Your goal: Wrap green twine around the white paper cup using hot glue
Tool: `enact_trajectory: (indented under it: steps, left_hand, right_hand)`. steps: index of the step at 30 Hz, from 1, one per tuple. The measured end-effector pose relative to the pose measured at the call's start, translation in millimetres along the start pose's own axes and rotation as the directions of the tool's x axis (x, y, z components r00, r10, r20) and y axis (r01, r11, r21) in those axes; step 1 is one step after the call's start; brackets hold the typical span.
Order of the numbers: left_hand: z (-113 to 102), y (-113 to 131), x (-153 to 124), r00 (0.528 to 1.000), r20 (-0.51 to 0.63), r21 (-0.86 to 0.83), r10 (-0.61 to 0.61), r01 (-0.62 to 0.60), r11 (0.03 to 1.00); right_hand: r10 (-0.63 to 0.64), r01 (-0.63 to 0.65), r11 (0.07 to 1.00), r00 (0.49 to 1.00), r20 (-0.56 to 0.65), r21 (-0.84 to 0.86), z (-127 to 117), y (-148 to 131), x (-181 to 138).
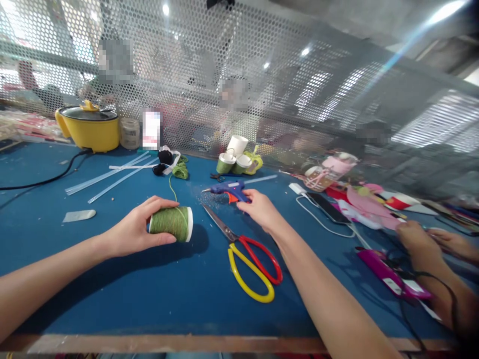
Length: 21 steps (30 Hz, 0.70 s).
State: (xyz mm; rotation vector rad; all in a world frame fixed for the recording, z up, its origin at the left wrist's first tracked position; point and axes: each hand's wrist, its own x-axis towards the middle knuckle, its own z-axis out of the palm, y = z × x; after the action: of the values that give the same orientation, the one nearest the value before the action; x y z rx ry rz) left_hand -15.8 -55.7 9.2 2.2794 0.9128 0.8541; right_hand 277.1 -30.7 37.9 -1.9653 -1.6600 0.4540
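My left hand (136, 230) is wrapped round a paper cup wound with green string (172, 223), held on its side just above the blue table (112, 289). A green string runs from the cup to a small bundle of green string (181, 170) farther back. My right hand (261, 209) reaches to the handle of a blue glue gun (226, 189) with an orange trigger and closes on it. Between my hands lie scissors (247, 254) with one red and one yellow handle, blades pointing away.
Clear glue sticks (112, 175) lie at the back left near a yellow pot (90, 127) with a black cord. Green-wrapped cups (235, 158) stand by the mesh wall. Another person's hands (430, 244) work at the right among a phone (329, 207), pink items and a magenta tool (385, 271).
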Motion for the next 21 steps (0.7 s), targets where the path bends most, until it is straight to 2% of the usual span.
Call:
enact_trajectory:
  steps: [2, 6, 10, 13, 21]
  left_hand:
    - [-0.3, -0.8, 0.2, 1.000, -0.004, 0.030, 0.020, -0.020, 0.999]
    - [-0.5, -3.0, 0.4, 0.998, -0.019, 0.068, 0.055, -0.053, 0.996]
    - [-0.6, -4.9, 0.5, 0.997, -0.028, 0.083, 0.074, -0.072, 0.994]
    - [-1.1, -6.0, 0.9, 0.997, -0.020, 0.089, 0.075, -0.073, 0.993]
    - [-1.5, -7.3, 2.1, 0.998, -0.016, 0.085, 0.060, -0.058, 0.995]
  right_hand:
    - [-0.031, 0.027, 0.996, 0.999, 0.042, 0.081, -9.1, -10.3, -13.4]
    - [-0.106, 0.034, 0.952, 0.969, 0.223, 0.305, -15.3, -26.1, -37.1]
    - [-0.201, 0.086, 0.915, 0.944, 0.262, 0.394, -5.9, -37.1, -54.5]
    - [-0.230, 0.105, 0.915, 0.929, 0.289, 0.391, 0.6, -44.5, -64.6]
    - [-0.189, 0.120, 0.954, 0.952, 0.240, 0.274, 2.4, -44.3, -71.5]
